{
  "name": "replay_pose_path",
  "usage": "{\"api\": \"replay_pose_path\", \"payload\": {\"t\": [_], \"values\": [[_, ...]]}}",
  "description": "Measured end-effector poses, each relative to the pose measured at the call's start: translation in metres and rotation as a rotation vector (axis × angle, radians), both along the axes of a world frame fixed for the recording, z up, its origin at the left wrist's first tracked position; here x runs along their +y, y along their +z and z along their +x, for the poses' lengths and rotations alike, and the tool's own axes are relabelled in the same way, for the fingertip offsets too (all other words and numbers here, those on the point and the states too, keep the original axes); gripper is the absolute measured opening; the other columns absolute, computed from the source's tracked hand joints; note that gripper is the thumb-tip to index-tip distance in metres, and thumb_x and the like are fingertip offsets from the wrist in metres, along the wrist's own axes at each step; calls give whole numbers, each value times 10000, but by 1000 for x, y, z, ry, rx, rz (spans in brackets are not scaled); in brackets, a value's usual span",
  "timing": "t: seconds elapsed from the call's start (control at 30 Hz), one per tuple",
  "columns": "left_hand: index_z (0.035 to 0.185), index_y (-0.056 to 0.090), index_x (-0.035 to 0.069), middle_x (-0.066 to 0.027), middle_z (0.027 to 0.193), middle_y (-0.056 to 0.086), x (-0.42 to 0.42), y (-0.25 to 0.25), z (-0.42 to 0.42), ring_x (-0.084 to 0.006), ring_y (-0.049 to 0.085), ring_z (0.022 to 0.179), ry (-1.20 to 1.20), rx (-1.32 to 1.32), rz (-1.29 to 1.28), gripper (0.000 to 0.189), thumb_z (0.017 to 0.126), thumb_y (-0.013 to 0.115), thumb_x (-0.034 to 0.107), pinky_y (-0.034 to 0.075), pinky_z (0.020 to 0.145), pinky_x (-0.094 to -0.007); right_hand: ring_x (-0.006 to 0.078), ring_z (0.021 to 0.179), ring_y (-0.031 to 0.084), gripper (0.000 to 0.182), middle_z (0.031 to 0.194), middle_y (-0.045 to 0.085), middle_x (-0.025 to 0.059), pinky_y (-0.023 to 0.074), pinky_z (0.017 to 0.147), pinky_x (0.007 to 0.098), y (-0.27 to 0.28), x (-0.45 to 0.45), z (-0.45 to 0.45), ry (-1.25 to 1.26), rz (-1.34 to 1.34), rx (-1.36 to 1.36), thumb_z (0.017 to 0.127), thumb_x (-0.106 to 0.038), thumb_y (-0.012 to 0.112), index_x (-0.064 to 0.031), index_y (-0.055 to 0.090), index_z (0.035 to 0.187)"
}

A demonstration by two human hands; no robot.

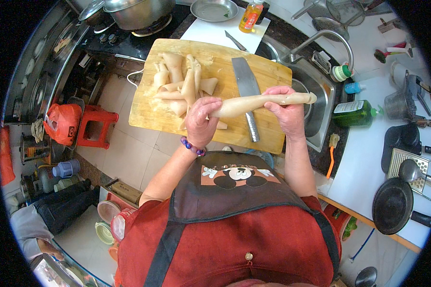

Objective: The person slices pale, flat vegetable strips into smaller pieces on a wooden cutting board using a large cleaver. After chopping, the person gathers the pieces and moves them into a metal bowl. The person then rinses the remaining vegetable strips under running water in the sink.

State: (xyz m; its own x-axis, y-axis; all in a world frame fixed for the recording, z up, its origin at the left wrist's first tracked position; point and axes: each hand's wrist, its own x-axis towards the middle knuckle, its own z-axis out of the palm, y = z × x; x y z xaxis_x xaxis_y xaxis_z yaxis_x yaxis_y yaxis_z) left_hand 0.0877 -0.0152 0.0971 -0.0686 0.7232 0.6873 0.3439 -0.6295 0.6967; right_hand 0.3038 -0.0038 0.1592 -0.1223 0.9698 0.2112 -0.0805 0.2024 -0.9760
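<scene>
My left hand [202, 120], with a beaded bracelet at the wrist, grips the thick end of a long, pale piece of what looks like tendon [241, 106]. My right hand [289, 114] holds the same piece nearer its thin end, which points right, over the sink side. It is held roughly level above a wooden cutting board [222, 138]. Beneath it lies a cleaver [245, 77], blade toward the far side and metal handle toward me. Several similar pale pieces [188, 84] are heaped on the board's left half, partly hidden by my left hand.
A steel sink [321, 118] with a curved faucet [319, 34] adjoins the board's right side. Beyond the board lie a small knife [236, 40], a sauce bottle [250, 18] and a metal plate [214, 10]. A large pot [138, 14] stands on the stove. Another person [54, 219] is at lower left.
</scene>
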Motion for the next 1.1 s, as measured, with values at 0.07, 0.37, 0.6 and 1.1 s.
{"api": "replay_pose_path", "payload": {"t": [0.07,0.37,0.6,1.1], "values": [[903,585,65,-108,886,638,-2,2,0,-275,623,835,12,38,25,324,635,604,-117,513,720,-341,155,860,602,240,918,626,97,503,782,279,-2,0,2,0,-20,23,754,15,681,-4,547,952],[897,604,56,-114,860,631,-8,0,2,-291,619,800,-145,65,-61,282,650,630,-77,516,686,-340,119,800,563,174,883,580,44,475,719,270,-28,9,18,-143,-92,286,851,-71,596,-23,526,1002],[891,601,9,0,776,611,-20,13,21,-57,577,698,-499,-430,-898,144,875,601,152,483,626,-236,69,744,494,136,849,532,-18,410,637,229,-39,14,22,-385,-123,286,897,-128,543,-62,536,1015],[951,576,12,-31,866,589,30,-42,110,-118,570,710,-775,-570,-1298,181,913,539,185,508,688,-266,76,523,480,184,719,555,12,392,468,213,-73,6,120,-675,-312,222,904,-188,514,-38,602,965]]}}
